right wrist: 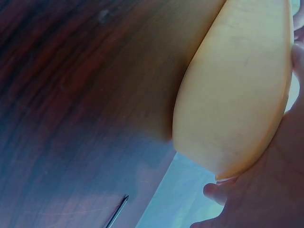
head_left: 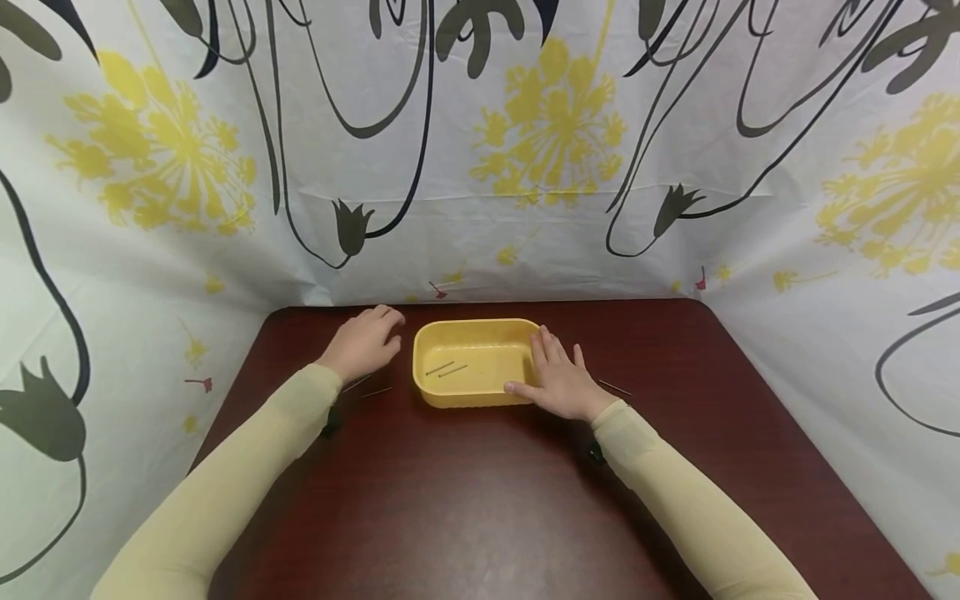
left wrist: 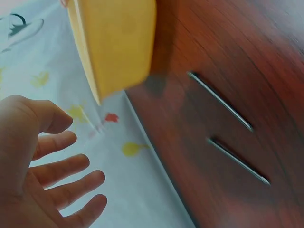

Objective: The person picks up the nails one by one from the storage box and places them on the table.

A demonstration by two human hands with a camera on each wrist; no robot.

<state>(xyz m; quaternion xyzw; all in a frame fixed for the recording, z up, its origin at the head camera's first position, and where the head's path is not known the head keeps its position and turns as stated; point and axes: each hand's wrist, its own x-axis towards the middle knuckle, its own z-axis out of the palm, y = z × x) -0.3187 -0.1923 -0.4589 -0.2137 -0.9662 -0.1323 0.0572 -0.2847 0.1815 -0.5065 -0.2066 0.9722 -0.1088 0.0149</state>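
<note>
A yellow plastic tub (head_left: 480, 398) stands near the table's far edge, with two nails (head_left: 453, 371) lying inside on its floor. My right hand (head_left: 564, 385) rests over the tub's right end, fingers extended along the rim and thumb on the front rim. In the right wrist view its palm lies against the rim of the tub (right wrist: 232, 90). To the left of the tub my left hand (head_left: 362, 346) is held above the table, fingers loosely bent and apart. Two more nails (left wrist: 220, 100) lie on the wood beside it; nothing shows between its fingers.
A dark red-brown table (head_left: 465, 500) carries everything. Another nail (head_left: 615, 387) lies right of the tub, near the right wrist; a nail (right wrist: 117, 211) also shows in the right wrist view. Patterned white cloth (head_left: 480, 225) hangs behind and along both sides of the table.
</note>
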